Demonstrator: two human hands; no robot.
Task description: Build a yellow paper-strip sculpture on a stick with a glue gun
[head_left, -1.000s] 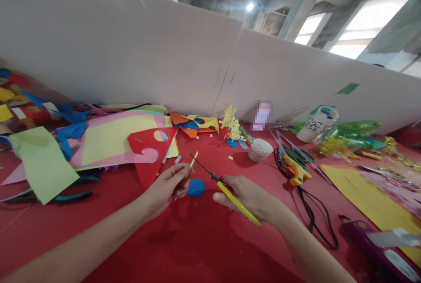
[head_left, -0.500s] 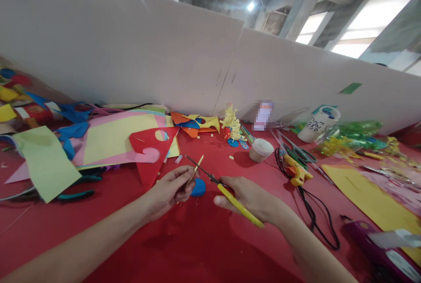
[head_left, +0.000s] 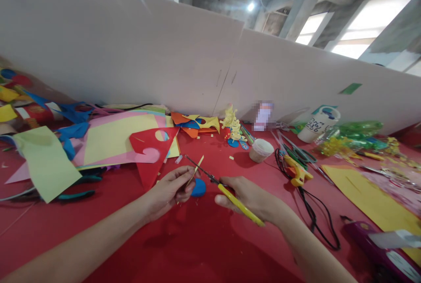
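Pinched in my left hand (head_left: 178,185) is a narrow pale-yellow strip (head_left: 199,164), its pointed end sticking up past the fingers. My right hand (head_left: 245,193) is closed around a pair of scissors (head_left: 241,206) with yellow handles. The dark blades point up and left and cross the strip close to my left fingertips. Just beyond those fingers lies a blue piece (head_left: 198,188) on the red table (head_left: 204,248). A red cut sheet (head_left: 154,149) with holes in it lies above my left hand.
Pastel sheets (head_left: 112,138) and teal-handled pliers (head_left: 77,195) lie to the left. A small tub (head_left: 261,150) stands behind my right hand. On the right are a yellow glue gun (head_left: 297,171) with a black cord, yellow sheets (head_left: 365,199) and a purple tool (head_left: 378,248). A pale board (head_left: 148,55) closes off the back.
The thumb of my right hand has shifted very slightly toward the scissor handle. Otherwise the hands, strip and scissors keep their places.
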